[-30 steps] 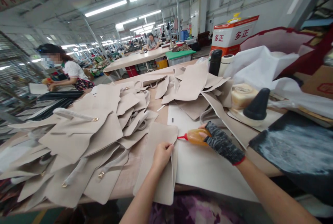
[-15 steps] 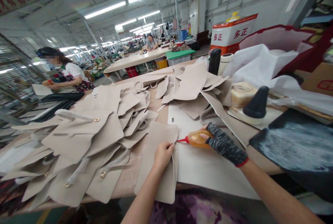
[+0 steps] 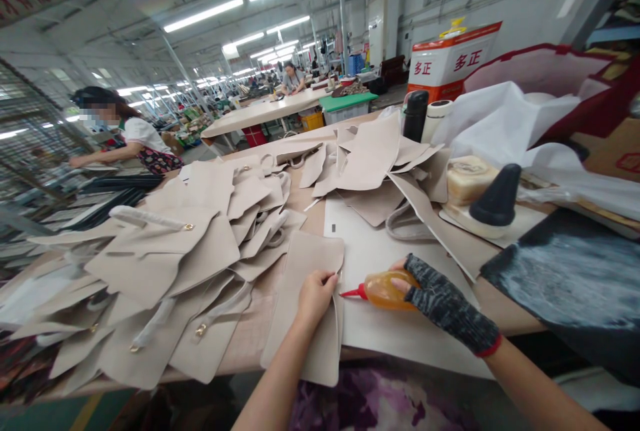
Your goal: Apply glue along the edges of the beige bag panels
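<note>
On the bench (image 3: 245, 347), I grip the amber bottle (image 3: 385, 291) crosswise in my right hand (image 3: 434, 292), red nozzle (image 3: 354, 291) pointing left, perhaps touching the beige panel (image 3: 295, 277) my left hand (image 3: 315, 297) pinches.

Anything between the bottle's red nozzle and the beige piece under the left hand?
Nothing visible. The right hand holds the amber bottle, its red nozzle tip at or very near the right edge of the beige piece. The left hand pinches that edge just beyond the tip, not between.

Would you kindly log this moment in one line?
left hand: pinching beige piece | right hand: gloved, holding amber bottle | red nozzle: near piece's right edge
</note>
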`<act>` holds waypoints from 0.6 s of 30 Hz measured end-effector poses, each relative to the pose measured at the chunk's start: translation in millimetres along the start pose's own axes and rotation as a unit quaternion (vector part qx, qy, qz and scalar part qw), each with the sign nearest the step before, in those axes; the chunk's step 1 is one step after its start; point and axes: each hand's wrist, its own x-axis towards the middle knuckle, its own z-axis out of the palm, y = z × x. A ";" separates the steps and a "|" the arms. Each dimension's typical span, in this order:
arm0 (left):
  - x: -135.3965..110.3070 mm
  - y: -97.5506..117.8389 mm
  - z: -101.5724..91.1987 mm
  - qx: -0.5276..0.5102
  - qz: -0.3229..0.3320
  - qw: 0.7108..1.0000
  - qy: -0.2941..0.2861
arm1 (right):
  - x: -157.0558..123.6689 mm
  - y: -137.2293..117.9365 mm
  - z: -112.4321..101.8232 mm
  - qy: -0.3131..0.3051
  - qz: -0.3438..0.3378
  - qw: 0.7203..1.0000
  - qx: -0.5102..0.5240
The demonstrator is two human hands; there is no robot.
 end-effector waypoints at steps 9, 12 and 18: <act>-4.0 7.1 -0.9 0.027 -0.006 1.000 0.010 | -26.9 -14.2 -2.5 -0.020 0.018 1.000 0.015; -5.8 9.8 -0.8 0.041 -0.007 0.999 0.018 | -32.1 -25.4 -4.3 -0.039 0.042 0.998 0.032; -9.3 12.8 -0.1 0.058 0.002 0.998 0.026 | -42.3 -39.0 -5.9 -0.050 0.071 0.995 0.041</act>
